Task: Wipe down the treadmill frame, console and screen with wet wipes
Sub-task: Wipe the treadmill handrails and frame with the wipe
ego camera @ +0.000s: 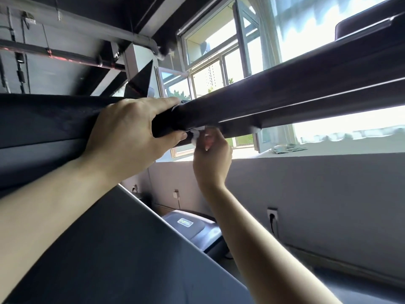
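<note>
On the left, we are wrapping our left hand (131, 128) round the dark frame bar (285, 88). The fingers are curling over its top and the thumb is tucking beneath, so this hand is grasping the bar. Just right of that thumb, we are pinching a crumpled white wet wipe (196, 133) in the fingers of our right hand (213, 159) and pressing it against the bar's underside. We are judging ourselves to be partway through the frame stage, with the long stretch of bar rising to the right probably left to do. Neither console nor screen is showing here, so we cannot tell whether they are done. The bar is looking dark, matte and smooth. The window (210, 69) is backlighting it heavily, so any streaks or dust are too hard to make out.
</note>
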